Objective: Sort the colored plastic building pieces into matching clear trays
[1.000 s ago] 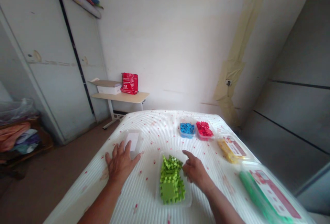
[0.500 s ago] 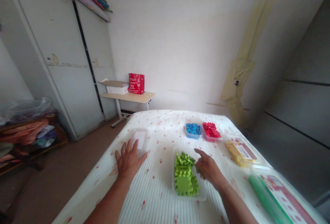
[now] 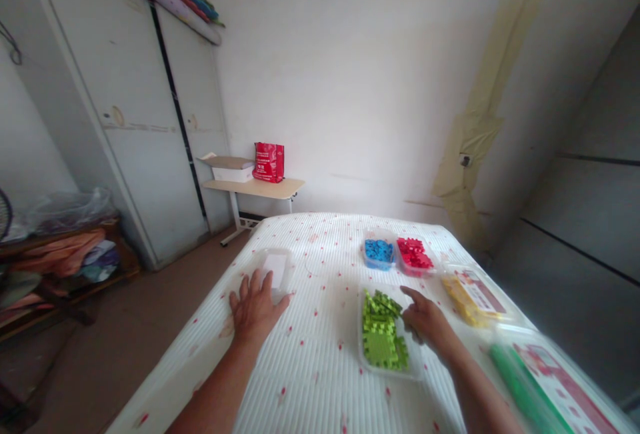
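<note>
My right hand is at the right rim of a clear plastic box, index finger stretched out and the other fingers curled over the rim. Inside the box lie several green interlocking foam-like pieces with notched edges. On the left, my left hand has its fingers spread, palm down. Its fingertips are at the near edge of a clear plastic lid that bears a white label; I cannot tell whether they press on it.
Behind the green pieces stand boxes of blue pieces and red pieces. To the right lie a lidded box of yellow pieces and a larger lidded green one. A side table with a red bag stands beyond the patterned tabletop.
The box of green pieces has slid right and slightly away, together with my right hand. My left hand stays spread by the lid. The view has shifted slightly.
</note>
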Demonstrator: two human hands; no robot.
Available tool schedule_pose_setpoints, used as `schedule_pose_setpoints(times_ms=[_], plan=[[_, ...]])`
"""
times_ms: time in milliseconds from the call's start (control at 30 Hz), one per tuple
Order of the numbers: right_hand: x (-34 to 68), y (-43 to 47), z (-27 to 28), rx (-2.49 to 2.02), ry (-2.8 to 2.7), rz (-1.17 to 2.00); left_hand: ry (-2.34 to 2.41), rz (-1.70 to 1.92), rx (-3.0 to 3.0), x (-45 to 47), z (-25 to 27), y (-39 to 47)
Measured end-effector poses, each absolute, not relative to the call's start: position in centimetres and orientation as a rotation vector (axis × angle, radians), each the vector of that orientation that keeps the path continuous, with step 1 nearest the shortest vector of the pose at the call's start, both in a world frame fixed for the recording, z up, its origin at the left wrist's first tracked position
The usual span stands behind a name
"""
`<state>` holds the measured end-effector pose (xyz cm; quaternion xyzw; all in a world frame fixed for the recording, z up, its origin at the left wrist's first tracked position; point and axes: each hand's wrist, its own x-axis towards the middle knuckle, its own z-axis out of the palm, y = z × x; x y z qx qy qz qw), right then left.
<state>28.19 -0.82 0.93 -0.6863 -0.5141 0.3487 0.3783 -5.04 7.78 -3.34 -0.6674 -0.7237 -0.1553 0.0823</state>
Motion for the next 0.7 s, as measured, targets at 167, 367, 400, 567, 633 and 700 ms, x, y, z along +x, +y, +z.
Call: schedule_pose_setpoints(times_ms=[167,367,400,567,633,700], plan=[[29.3,-0.9,1.1,-1.831,-1.271,0.832,-2.200,-0.458,-2.003,-5.1,-3.3,7.8],[31.2,-1.3,1.8,-1.943,-1.321,0.731,-2.245,-0.438,-1.990,-4.8,-3.0,7.7],[31.5,-1.3,1.9,-1.958,-1.322,0.725,-2.251,-0.433,-1.990,-4.7,-2.9,7.7],[33.0,-1.3,1.5,-2.036,-1.303,0.694,-2.244,-0.426,-1.990,-4.8,-3.1,7.8],[33.6,-1.1,1.2,-2.077,-1.370,0.604,-2.225,-0.434,-1.989,-4.8,-3.1,7.9],[34.1,-1.0,1.0,-2.124,-1.478,0.470,-2.210,-0.441,-1.992,-4.8,-3.1,7.8]])
